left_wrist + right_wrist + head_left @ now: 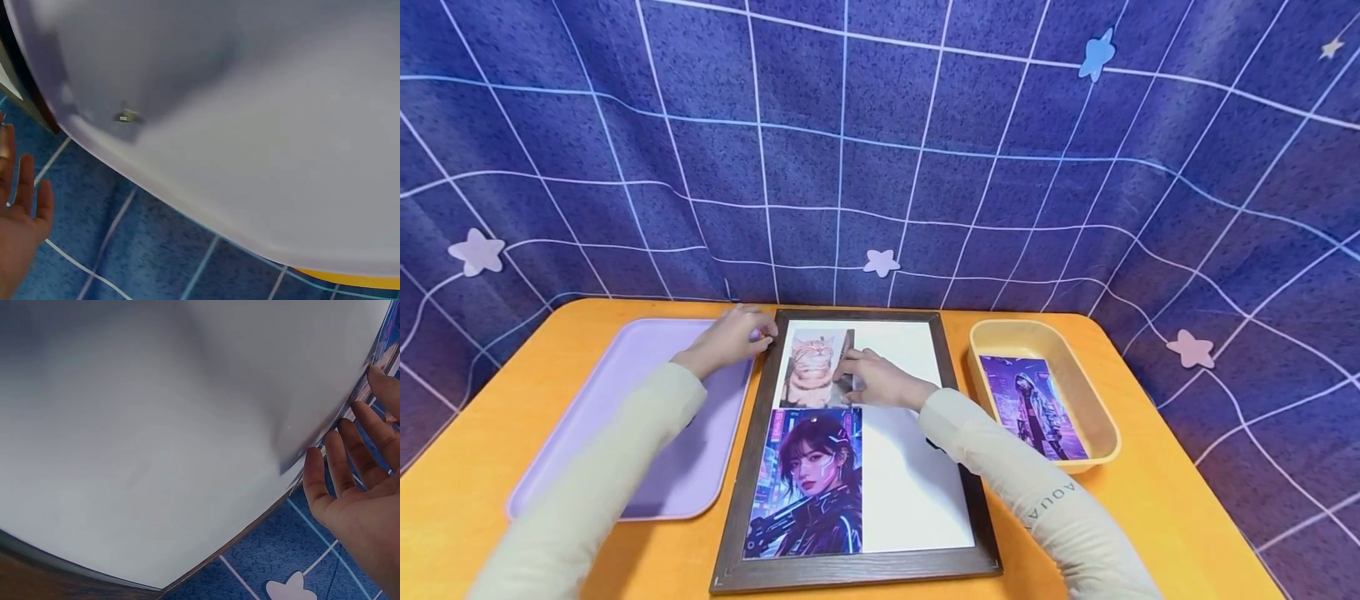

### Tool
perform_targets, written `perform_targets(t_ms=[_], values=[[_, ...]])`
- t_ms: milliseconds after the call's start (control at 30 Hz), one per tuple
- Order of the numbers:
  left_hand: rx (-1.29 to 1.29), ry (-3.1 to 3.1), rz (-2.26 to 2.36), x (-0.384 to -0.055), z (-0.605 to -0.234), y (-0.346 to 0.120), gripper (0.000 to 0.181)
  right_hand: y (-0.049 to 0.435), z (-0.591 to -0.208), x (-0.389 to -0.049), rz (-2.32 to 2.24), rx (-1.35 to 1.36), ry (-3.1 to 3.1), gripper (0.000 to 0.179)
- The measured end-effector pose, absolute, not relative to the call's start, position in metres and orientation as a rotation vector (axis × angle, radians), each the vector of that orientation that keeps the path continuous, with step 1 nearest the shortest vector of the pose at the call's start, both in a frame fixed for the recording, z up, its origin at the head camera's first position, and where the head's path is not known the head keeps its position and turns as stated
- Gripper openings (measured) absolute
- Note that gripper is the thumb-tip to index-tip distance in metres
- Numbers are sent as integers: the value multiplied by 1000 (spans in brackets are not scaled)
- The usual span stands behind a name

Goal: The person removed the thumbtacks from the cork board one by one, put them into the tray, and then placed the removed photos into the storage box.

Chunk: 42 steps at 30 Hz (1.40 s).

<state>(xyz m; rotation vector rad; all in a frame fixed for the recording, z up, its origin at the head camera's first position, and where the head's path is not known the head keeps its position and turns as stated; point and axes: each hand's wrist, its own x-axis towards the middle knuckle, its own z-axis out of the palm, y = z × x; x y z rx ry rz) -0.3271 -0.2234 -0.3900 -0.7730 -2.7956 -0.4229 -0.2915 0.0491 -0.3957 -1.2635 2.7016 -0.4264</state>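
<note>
"How should the right hand (883, 379) settle that small, pale-pink cat picture (811, 367)?"

"It lies on the far left of the white rectangular board (917, 500), inside the dark-brown rectangular frame (850, 571), just beyond the glossy purple-blue portrait print (805, 483). I'd line its near edge up with the portrait print, then smooth it flat from the middle outward, never pushing hard enough to bow it."

"And the fingers?"

"The right ones are spread and gently bent, tips at the picture's right edge; whether any pinch it, I can't tell. The left hand (737, 333) has loose, parted fingers by the frame's far left corner, with nothing visible in them."

"What's hidden?"

"Right fingers cover part of the cat picture's right side. The left wrist view cuts that hand off, so its contact with the frame is unclear. The small shiny spot (127, 116) on the lilac rounded plastic tray (700, 475) is too blurred to name."
</note>
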Motion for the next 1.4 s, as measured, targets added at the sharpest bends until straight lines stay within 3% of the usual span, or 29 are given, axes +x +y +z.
perform_targets(t_ms=[767,1400], values=[[-607,-2816,-460,-314,-413,-280,14,50,-398,-293,-410,-1263,2711,31],[-547,-2855,-449,-310,-414,-288,14,49,-396,-290,-392,-1262,2717,32]])
